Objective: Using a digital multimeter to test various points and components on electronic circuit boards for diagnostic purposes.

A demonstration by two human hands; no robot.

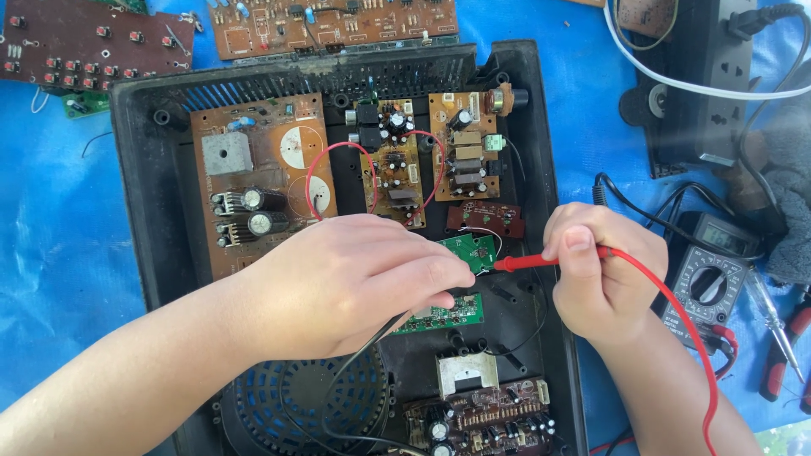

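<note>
The black case (144,211) lies open on a blue sheet (51,219), its walls hemming the boards in on the left, far and right sides; the freest room inside is the dark floor on the near right, past the round grille (287,405) at the near edge. Both hands work over the middle of the case. The right hand (604,274) is clenched around a red probe (528,263), whose tip points left and meets a small green board (469,251). The left hand (346,283) curls just beside that board, covering part of it; a black lead (355,388) trails out from under the palm, though what the fingers grip is hidden. A second green board (443,314) lies just near of the hands. Three brown boards sit along the far side inside the case, another at the near edge. A meter (705,283) rests on the sheet to the right, with red-handled pliers (781,346) beyond it.
</note>
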